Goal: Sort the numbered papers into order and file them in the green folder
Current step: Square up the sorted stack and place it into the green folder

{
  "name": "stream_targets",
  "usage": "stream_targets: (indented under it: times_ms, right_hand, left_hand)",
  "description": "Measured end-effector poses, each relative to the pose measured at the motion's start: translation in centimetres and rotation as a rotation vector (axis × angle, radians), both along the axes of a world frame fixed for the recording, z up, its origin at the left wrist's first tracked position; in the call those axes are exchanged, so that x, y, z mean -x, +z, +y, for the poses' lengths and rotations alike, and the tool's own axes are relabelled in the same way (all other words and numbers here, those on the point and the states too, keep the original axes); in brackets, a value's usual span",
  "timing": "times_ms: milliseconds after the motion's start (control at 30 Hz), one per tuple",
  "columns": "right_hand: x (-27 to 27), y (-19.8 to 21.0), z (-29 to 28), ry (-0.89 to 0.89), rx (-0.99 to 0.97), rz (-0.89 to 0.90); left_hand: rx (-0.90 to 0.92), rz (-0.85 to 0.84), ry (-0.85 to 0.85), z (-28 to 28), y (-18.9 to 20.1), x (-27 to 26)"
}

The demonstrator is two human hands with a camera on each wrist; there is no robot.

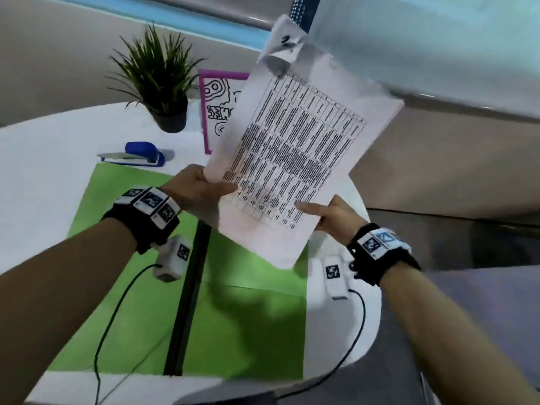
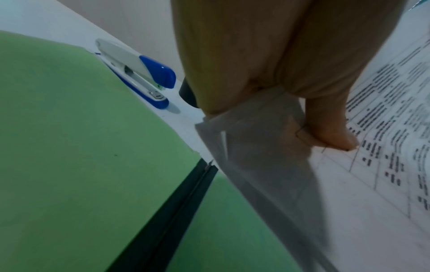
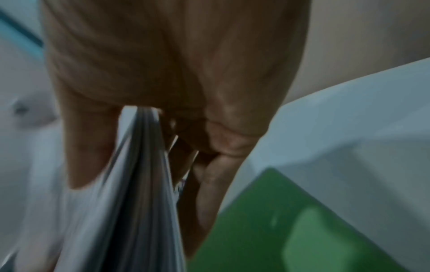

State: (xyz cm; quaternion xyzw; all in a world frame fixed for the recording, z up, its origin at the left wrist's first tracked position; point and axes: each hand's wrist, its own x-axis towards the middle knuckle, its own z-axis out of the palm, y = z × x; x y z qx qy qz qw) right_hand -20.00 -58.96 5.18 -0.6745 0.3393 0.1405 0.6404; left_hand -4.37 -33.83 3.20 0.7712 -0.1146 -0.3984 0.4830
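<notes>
Both hands hold a stack of printed papers (image 1: 295, 159) tilted up above the table. The top sheet carries a dense table of text, and a curled far corner shows a handwritten number. My left hand (image 1: 204, 190) pinches the stack's left edge, thumb on top; the thumb (image 2: 330, 127) presses the printed sheet (image 2: 384, 147). My right hand (image 1: 327, 211) grips the lower right edge; the right wrist view shows several sheet edges (image 3: 144, 165) between thumb and curled fingers. The green folder (image 1: 122, 276) lies open and flat below, its dark spine (image 1: 190, 299) running down the middle.
A blue and white stapler (image 1: 137, 157) lies just beyond the folder's far edge. A potted plant (image 1: 163, 83) and a purple-framed picture (image 1: 216, 109) stand at the back of the round white table (image 1: 43, 159). Cables trail from the wrist cameras over the folder.
</notes>
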Motion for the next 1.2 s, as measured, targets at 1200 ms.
stream_targets:
  times_ms: [1200]
  right_hand:
    - [7.5, -9.7, 9.1, -0.203, 0.135, 0.039]
  left_hand:
    - [-0.248, -0.341, -0.683, 4.2, -7.5, 12.2]
